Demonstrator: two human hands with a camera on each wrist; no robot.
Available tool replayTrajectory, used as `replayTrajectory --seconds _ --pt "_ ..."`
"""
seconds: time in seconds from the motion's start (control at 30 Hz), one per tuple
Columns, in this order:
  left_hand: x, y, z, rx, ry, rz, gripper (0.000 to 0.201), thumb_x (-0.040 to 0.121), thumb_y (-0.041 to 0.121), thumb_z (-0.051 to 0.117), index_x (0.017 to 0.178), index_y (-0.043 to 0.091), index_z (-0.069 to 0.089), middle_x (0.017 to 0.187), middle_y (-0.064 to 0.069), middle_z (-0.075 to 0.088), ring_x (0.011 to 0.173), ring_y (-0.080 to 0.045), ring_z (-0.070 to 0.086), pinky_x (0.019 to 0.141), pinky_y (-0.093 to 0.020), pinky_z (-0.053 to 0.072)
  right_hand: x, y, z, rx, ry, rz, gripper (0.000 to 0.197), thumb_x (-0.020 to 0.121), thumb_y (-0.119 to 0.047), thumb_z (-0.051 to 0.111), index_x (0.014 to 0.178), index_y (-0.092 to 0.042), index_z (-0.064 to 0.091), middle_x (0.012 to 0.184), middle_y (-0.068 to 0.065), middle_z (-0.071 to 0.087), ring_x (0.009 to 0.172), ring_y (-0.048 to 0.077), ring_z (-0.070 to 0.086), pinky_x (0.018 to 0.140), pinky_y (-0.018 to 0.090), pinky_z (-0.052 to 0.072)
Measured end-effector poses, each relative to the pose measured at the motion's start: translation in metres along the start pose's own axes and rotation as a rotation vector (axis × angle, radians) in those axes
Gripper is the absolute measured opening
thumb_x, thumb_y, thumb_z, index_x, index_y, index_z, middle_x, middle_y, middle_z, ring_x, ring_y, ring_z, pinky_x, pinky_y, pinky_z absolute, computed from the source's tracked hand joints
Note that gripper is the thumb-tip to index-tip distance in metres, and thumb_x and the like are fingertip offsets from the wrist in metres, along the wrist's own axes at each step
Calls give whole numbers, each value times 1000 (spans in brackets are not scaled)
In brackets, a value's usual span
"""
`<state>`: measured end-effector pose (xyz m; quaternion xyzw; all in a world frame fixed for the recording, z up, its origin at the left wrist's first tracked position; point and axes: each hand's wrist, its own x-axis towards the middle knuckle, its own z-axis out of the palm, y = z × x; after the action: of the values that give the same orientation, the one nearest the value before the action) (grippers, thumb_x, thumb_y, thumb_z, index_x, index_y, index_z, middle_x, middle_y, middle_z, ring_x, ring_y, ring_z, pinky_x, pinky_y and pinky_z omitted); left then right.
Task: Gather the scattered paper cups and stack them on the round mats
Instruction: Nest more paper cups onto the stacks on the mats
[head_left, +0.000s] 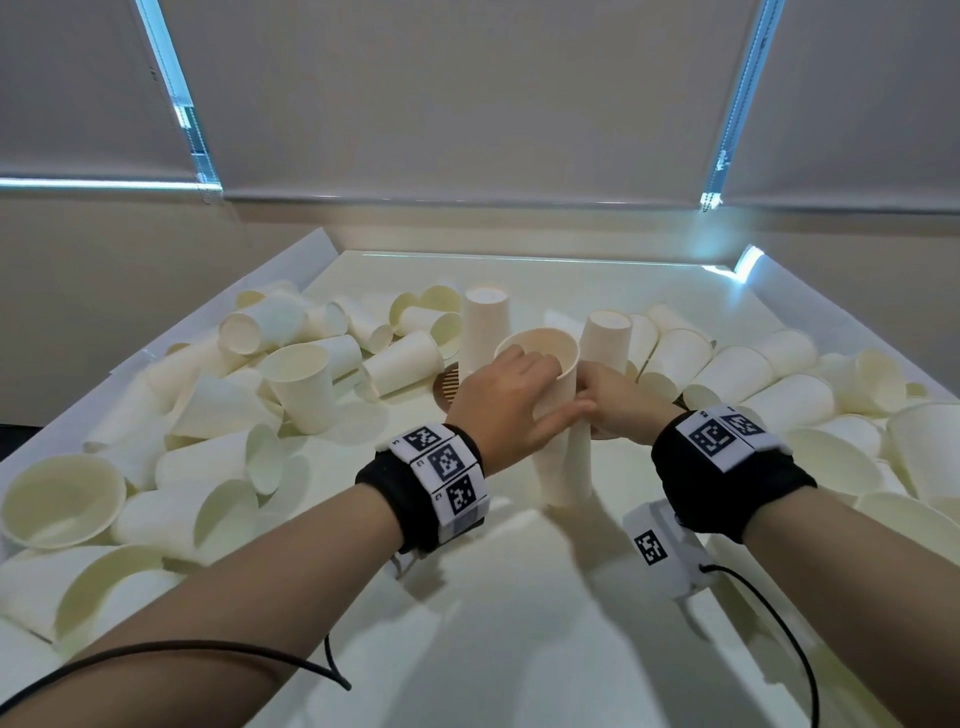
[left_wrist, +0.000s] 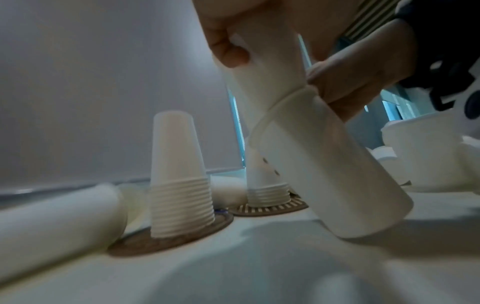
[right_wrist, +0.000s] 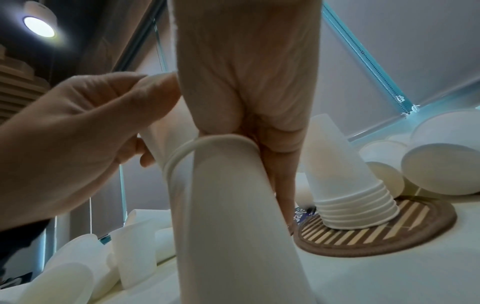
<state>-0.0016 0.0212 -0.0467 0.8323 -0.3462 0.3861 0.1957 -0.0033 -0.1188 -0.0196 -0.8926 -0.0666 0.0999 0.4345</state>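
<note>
At the table's middle both hands hold two nested white paper cups, mouths up. My left hand (head_left: 498, 410) grips the upper cup (head_left: 543, 358) by its wall and rim. My right hand (head_left: 618, 405) holds the lower cup (head_left: 563, 467) just under its rim (right_wrist: 213, 144), fingers along its side. The lower cup (left_wrist: 324, 174) tilts, its base close to the table. Behind stand two upside-down cup stacks: the left stack (head_left: 485, 327) on a brown round mat (head_left: 449, 387), and the right stack (head_left: 605, 343), whose striped mat (right_wrist: 389, 236) shows in the right wrist view.
Several loose cups lie in a heap on the left (head_left: 218, 415) and in another on the right (head_left: 779, 384). The white table (head_left: 519, 623) has raised side walls (head_left: 291, 265). A cable (head_left: 779, 623) trails from my right wrist.
</note>
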Motion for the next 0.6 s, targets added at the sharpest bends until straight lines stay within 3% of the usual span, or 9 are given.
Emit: replayTrajectory --seconds 0.1,0.17,0.23,0.3,0.33,0.4,0.47,0.53,0.6 --pt "-2 -2 1 -65 -58 -38 51 69 60 61 78 10 59 74 0 62 75 -11 43 56 -23 35 5 4 -1 -25 12 -39 30 87 5 51 76 -23 50 71 -9 52 65 1 48 42 2 36" --pt "0 0 -3 -90 -246 -134 49 73 53 67 98 11 61 95 -1 64 91 -14 50 67 -26 39 8 9 0 39 -6 -11 28 89 8 45 95 -16 57 81 -5 58 75 7 55 46 4 41" --pt "-3 -3 2 -65 -459 -188 47 78 46 68 111 14 58 108 -3 61 101 -20 53 71 -25 35 11 14 1 141 1 43 25 95 -1 43 112 -11 57 88 2 58 80 14 54 50 10 43" --pt "-8 -4 6 -22 -573 -190 37 84 44 61 107 15 60 104 -5 64 100 -24 57 70 -26 36 14 16 2 227 2 99 19 100 -24 41 101 -14 57 82 5 51 71 15 46 56 18 41" --pt "-12 -7 9 -46 -566 -225 35 86 45 57 102 14 61 98 -6 65 96 -26 59 69 -28 38 16 17 2 223 -13 129 29 100 -37 38 91 -17 57 77 4 48 66 14 43 59 22 38" --pt "-14 -12 12 -233 -397 -341 35 86 47 50 86 13 59 74 -4 61 78 -27 60 63 -28 41 15 17 1 202 -60 148 44 96 -55 33 82 -22 58 74 -1 49 64 13 41 64 25 34" --pt "-6 -19 8 -416 -77 -533 28 90 39 52 77 15 50 59 4 48 58 -16 53 53 -20 36 14 15 -1 247 -94 108 41 91 -60 42 93 -24 62 85 1 54 74 17 46 72 28 36" --pt "12 -31 5 -502 122 -748 20 95 30 51 82 15 50 66 4 49 63 -12 49 56 -15 37 17 11 -7 287 -66 -2 30 90 -41 58 111 -21 56 100 4 60 87 21 56 75 31 44" --pt "30 -42 3 -601 195 -911 22 97 31 45 84 14 49 74 1 50 72 -21 48 65 -25 40 24 0 -12 367 91 -119 44 86 -27 65 125 -19 46 118 12 58 99 25 63 76 33 53"
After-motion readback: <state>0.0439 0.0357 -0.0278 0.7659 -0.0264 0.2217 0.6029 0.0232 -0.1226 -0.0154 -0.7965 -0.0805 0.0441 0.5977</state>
